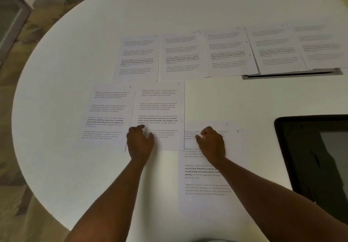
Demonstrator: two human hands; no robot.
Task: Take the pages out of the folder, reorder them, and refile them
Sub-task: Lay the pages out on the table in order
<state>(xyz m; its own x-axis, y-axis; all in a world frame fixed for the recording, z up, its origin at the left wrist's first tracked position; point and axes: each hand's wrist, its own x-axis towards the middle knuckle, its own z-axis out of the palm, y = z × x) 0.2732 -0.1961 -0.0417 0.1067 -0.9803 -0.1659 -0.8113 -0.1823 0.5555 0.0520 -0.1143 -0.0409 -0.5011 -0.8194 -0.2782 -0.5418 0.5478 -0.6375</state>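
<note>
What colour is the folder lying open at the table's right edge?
Black folder, with a glossy inner pocket; head view shows it best.

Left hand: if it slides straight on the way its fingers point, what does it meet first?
The left hand already rests on the page marked 7, fingers pointing up and slightly right. Going on, it would stay on that sheet, then probably reach the second page of the far row. Nothing else seems to lie between.

far-row pages [231,51]: text too blurred to read
rightmost far page [323,48]: cut off by right edge
dark folder [291,75]: mostly hidden beneath pages
page 8 [216,126]: mostly covered by page 9 [207,176]
</note>
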